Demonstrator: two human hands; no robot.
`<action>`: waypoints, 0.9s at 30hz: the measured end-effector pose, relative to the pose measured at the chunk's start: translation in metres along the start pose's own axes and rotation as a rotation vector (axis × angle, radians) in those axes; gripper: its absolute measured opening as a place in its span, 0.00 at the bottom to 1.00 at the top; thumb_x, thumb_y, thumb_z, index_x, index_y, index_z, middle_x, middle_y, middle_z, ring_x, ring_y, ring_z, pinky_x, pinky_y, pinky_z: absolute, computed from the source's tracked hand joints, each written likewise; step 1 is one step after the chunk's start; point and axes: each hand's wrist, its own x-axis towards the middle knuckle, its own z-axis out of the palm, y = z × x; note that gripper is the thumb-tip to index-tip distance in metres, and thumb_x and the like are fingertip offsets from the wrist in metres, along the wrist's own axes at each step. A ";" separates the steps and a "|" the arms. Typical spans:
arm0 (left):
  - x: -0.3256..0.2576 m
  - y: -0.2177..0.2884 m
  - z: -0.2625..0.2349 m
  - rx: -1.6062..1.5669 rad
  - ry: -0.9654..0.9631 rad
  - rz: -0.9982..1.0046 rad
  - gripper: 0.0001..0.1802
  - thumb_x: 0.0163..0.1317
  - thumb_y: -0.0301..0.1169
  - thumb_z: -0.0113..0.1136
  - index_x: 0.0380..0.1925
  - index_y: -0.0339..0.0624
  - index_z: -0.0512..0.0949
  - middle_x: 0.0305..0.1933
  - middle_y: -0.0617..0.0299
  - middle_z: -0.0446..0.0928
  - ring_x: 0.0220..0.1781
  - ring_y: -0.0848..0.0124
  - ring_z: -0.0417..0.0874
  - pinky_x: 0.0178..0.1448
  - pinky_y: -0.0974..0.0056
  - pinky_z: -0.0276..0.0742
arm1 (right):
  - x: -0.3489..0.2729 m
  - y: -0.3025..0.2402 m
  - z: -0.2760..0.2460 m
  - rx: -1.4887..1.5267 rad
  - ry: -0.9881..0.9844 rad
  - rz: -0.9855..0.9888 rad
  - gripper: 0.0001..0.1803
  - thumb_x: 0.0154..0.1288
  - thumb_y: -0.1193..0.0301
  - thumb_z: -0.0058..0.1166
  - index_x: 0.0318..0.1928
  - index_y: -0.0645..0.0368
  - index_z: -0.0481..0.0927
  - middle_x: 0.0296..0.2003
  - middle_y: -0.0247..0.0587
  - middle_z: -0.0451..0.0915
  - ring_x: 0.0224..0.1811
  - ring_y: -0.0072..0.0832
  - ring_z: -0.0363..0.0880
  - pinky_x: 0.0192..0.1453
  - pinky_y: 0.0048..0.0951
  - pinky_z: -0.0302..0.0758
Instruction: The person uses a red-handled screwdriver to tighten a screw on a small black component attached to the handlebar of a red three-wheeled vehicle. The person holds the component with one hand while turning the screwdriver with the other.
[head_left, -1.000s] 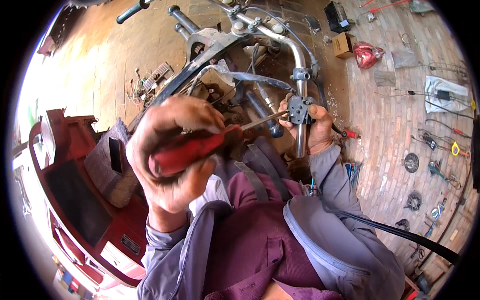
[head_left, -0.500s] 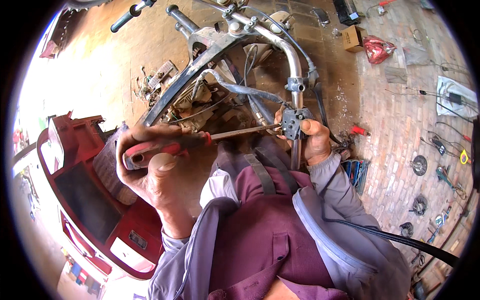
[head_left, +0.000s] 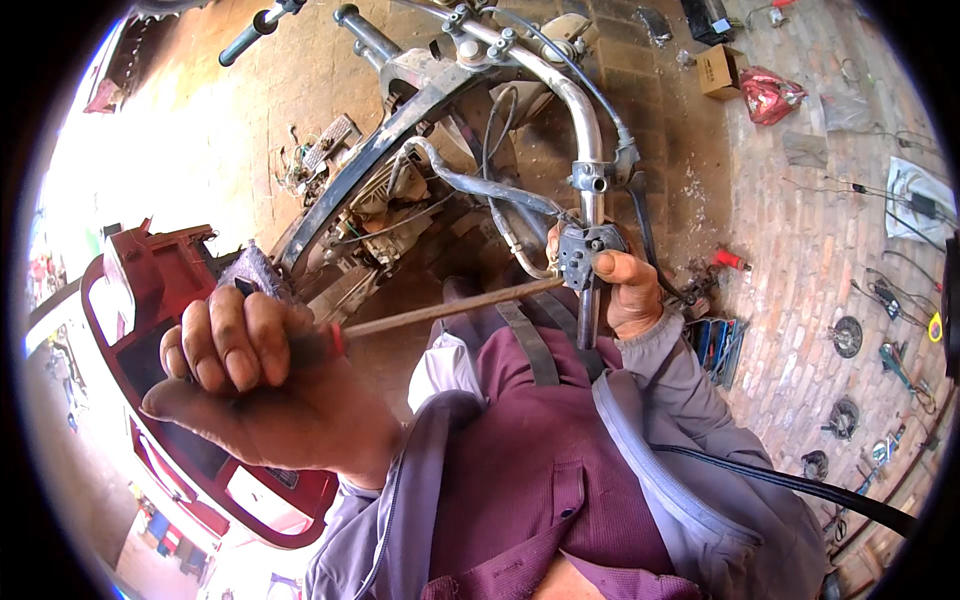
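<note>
Your left hand [head_left: 262, 385] grips a screwdriver [head_left: 440, 311] whose metal shaft looks dull and rust-brown, matt rather than shiny. Your right hand [head_left: 628, 290] rests on a dark grey metal switch housing [head_left: 583, 251], scuffed and dusty. The handlebar [head_left: 572, 90] is smooth chromed tube, glossy where sun hits. The red body panel [head_left: 150, 300] looks like glossy plastic. The floor [head_left: 800, 240] is rough matt brick.

Long screwdriver [head_left: 440, 310] against grey clamp [head_left: 585, 250]

A red-collared screwdriver [head_left: 440, 310], a silver handlebar [head_left: 570, 90], a dark-red body panel [head_left: 150, 300], and a maroon shirt [head_left: 520, 450].
</note>
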 end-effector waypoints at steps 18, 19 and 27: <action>-0.002 -0.048 -0.005 0.147 0.037 0.009 0.16 0.69 0.48 0.50 0.32 0.49 0.70 0.26 0.69 0.68 0.25 0.77 0.68 0.24 0.74 0.66 | 0.000 0.005 -0.011 0.064 -0.040 0.032 0.30 0.50 0.69 0.63 0.55 0.68 0.75 0.46 0.43 0.81 0.45 0.27 0.81 0.55 0.26 0.75; -0.003 -0.048 -0.005 0.147 0.036 0.009 0.16 0.69 0.48 0.50 0.32 0.49 0.70 0.26 0.69 0.68 0.25 0.77 0.68 0.24 0.74 0.66 | -0.001 0.004 -0.009 0.072 -0.035 0.028 0.30 0.50 0.70 0.62 0.56 0.68 0.74 0.46 0.44 0.81 0.45 0.27 0.80 0.55 0.26 0.75; -0.004 -0.051 -0.004 0.152 0.032 0.038 0.16 0.69 0.48 0.50 0.31 0.49 0.71 0.25 0.69 0.68 0.24 0.77 0.67 0.23 0.73 0.66 | 0.001 0.010 -0.017 0.096 -0.020 0.014 0.31 0.50 0.71 0.62 0.58 0.67 0.72 0.47 0.45 0.80 0.45 0.28 0.81 0.54 0.28 0.76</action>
